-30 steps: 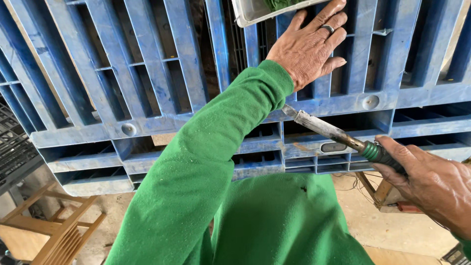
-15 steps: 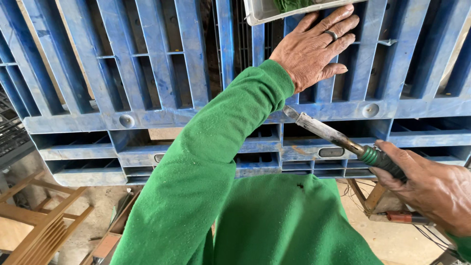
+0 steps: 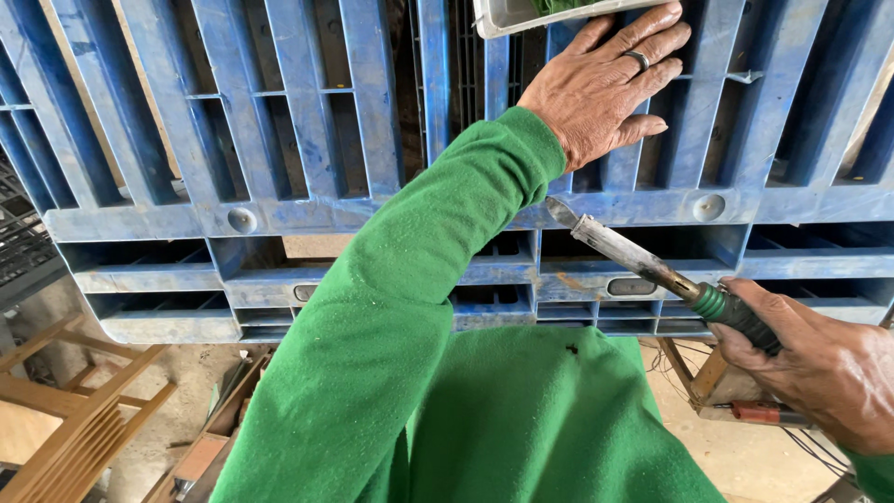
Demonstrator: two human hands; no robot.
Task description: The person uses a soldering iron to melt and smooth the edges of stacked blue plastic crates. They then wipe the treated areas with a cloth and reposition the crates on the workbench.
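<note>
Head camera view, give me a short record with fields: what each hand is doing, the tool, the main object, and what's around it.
left hand: flat on the blue plastic pallet, fingers spread, ring on one finger
right hand: gripping the dark handle of the metal-shafted soldering iron
tool tip: at the pallet's front edge, below the left hand
clothing: green long-sleeved top
surroundings: white tray on the pallet's top edge, wooden chair at lower left

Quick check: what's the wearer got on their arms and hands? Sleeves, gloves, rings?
Both hands are bare, no gloves. The left arm wears a long bright green fleece-like sleeve with a ribbed cuff ending at the wrist. The left hand carries a dark metal ring on one finger. The right hand shows no ring from this view; only a sliver of green cuff shows at its wrist.
</note>
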